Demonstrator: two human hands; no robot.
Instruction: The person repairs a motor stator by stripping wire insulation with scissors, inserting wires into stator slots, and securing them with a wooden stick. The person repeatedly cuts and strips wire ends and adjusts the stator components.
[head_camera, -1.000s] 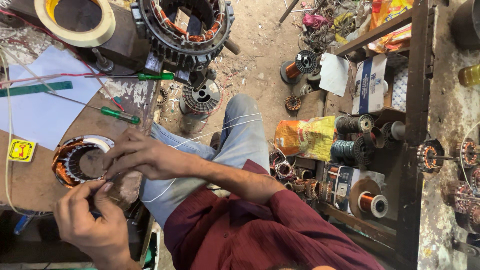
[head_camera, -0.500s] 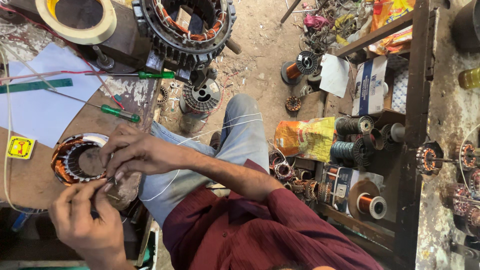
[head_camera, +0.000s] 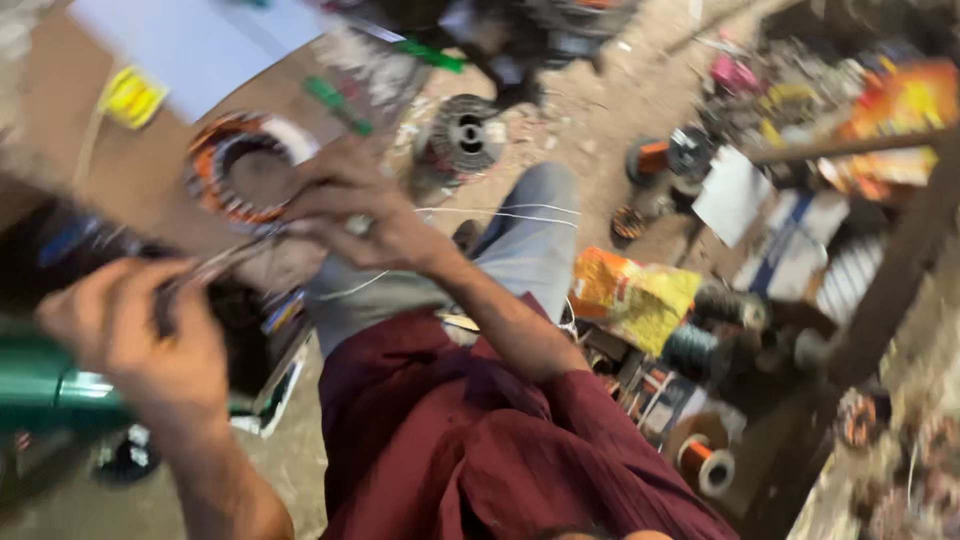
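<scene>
head view: frame is motion-blurred, so fine detail can't be told. a round stator w/ copper windings (head_camera: 240, 165) lies on the brown workbench (head_camera: 60, 190), near its edge. the right hand (head_camera: 350, 215) is laid on the stator's right rim, fingers curled down over it; contact w/ the rim is seen, but whether the fingers pinch a wire can't be told. the left hand (head_camera: 130, 335) is closed in a narrow grip around a thin dark tool or wire bundle (head_camera: 215, 268) that runs up toward the stator; which it is can't be told. thin white threads (head_camera: 500, 213) are strung from near the right hand across the grey-trousered knee (head_camera: 520, 250).

to do this well, as judged: the stator is best kept pressed flat by the right hand so it isn't dragged off the bench edge; the strand is best kept taut and fed in line w/ the slot, no kinks; enamel shouldn't be scraped on the core edge.

also seen: a white sheet (head_camera: 200, 45), a yellow tag (head_camera: 132, 97), green-handled screwdrivers (head_camera: 338, 105), another wound core (head_camera: 462, 135) on the floor, a yellow-orange bag (head_camera: 630, 295), a copper wire spool (head_camera: 705, 465).
</scene>
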